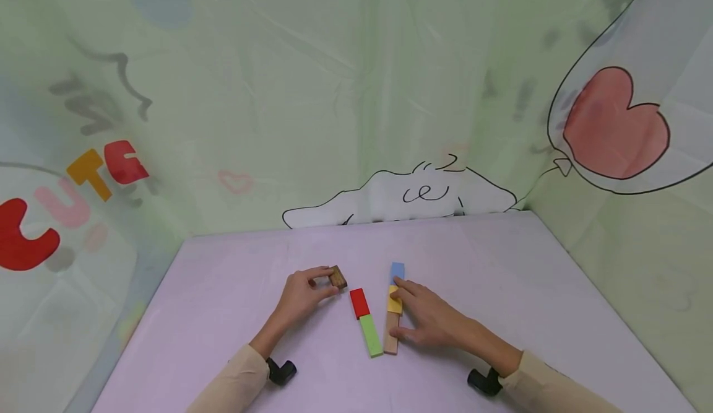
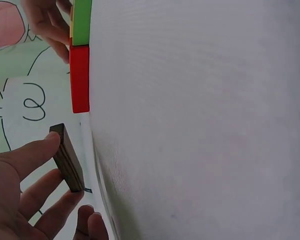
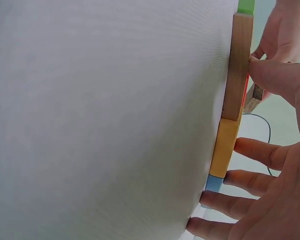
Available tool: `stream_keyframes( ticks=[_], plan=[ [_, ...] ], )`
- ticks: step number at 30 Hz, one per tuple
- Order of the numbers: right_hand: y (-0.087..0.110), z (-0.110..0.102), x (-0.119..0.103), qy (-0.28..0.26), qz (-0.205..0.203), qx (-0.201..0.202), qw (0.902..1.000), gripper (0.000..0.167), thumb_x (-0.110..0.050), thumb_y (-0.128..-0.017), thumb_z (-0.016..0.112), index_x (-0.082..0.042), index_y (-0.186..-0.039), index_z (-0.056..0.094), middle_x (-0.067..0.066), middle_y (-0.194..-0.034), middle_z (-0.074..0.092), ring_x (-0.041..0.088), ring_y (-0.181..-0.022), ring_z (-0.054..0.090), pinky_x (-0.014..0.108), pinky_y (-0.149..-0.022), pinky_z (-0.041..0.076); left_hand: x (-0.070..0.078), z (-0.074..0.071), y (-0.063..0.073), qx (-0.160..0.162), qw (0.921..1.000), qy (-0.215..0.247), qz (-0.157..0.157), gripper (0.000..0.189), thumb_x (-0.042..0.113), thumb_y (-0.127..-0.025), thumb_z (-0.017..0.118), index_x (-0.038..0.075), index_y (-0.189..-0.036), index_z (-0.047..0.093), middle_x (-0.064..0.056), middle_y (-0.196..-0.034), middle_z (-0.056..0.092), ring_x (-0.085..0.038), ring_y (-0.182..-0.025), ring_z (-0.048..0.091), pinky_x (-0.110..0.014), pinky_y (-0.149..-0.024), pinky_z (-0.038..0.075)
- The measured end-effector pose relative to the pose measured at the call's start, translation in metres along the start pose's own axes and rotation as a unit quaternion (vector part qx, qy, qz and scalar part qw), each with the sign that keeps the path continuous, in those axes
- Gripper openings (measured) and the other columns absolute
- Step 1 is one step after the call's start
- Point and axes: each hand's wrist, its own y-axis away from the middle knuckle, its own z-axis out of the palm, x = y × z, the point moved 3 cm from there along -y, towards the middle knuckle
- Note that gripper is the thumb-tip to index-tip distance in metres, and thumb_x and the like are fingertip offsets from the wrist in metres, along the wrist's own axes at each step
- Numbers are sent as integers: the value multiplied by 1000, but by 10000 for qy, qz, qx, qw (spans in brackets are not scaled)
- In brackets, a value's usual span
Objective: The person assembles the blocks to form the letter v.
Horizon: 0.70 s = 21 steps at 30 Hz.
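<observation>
Between thumb and fingers, my left hand (image 1: 301, 293) pinches a dark brown wooden block (image 1: 337, 278), held beyond the far end of a red block (image 1: 359, 303). The left wrist view shows this brown block (image 2: 68, 160) tilted, gripped by its ends. The red block meets a light green block (image 1: 371, 336) end to end. Just right of them runs a second row: a blue block (image 1: 397, 270), a yellow block (image 1: 394, 303) and a plain wooden block (image 1: 392, 335). My right hand (image 1: 431, 315) rests on this row, its thumb at the wooden block and its fingers extended along the yellow and blue ones.
A pale lilac table (image 1: 473, 258) lies under both rows, with its back edge against a printed cloth wall (image 1: 312, 91). Black wrist devices (image 1: 282, 372) sit below both hands. The two rows stand close together, nearest at their front ends.
</observation>
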Motion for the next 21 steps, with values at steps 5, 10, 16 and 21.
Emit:
stream_keyframes(
  ticks=[5, 10, 16, 21],
  plan=[
    [-1, 2, 1, -67, 92, -75, 9999, 68, -50, -91, 79, -7, -140, 59, 22, -164, 45, 44, -146, 50, 60, -117, 45, 3, 2, -2, -19, 10000, 17, 61, 41, 29, -88, 87, 16, -126, 79, -3, -135, 76, -24, -105, 66, -32, -81, 50],
    [-1, 2, 2, -15, 116, -115, 9999, 67, -48, -91, 80, -7, -139, 59, 22, -164, 45, 44, -147, 50, 60, -118, 45, 5, 4, -3, -117, 9998, 79, 147, 41, 28, -87, 88, 16, -125, 80, -4, -135, 76, -25, -104, 65, -30, -80, 49],
    [-1, 3, 3, 18, 66, -27, 10000, 66, -47, -91, 80, -7, -138, 59, 23, -164, 46, 45, -146, 51, 60, -117, 46, 6, 8, -7, -222, 9995, 133, 166, 42, 30, -88, 87, 17, -127, 79, -3, -136, 75, -23, -103, 65, -30, -79, 50],
    [-2, 4, 4, 38, 58, -22, 10000, 66, -48, -91, 80, -7, -139, 59, 22, -164, 45, 45, -146, 51, 60, -117, 46, 6, 11, -9, -293, 9994, 114, 143, 42, 30, -89, 86, 17, -128, 78, -2, -136, 75, -21, -103, 65, -32, -80, 52]
  ],
)
